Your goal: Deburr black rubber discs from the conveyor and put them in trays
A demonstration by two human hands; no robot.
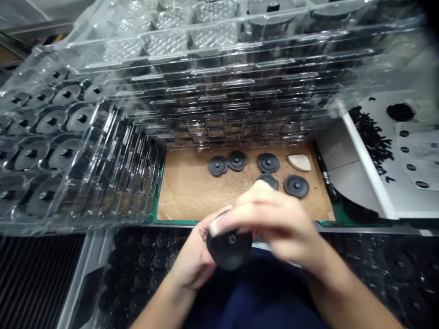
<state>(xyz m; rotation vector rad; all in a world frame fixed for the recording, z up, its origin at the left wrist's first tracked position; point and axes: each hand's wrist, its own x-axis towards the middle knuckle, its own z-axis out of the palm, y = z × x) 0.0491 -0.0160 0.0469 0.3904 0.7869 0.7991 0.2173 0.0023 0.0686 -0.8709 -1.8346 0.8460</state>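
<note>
Both my hands meet low in the middle of the head view, over my lap. My left hand [192,258] is curled around the underside of a round black rubber disc [229,249] with a small metal hub. My right hand [274,224] lies over the disc's top with its fingers pressed together on it; motion blurs it. Beyond my hands, several more black discs [268,162] lie loose on a brown cardboard sheet [187,185].
Tall stacks of clear plastic trays [222,91] holding discs rise at the back and left [51,151]. A beige wedge [300,162] lies on the cardboard. Black trays of parts [144,260] sit low on both sides. A white bin [404,151] with small black parts stands right.
</note>
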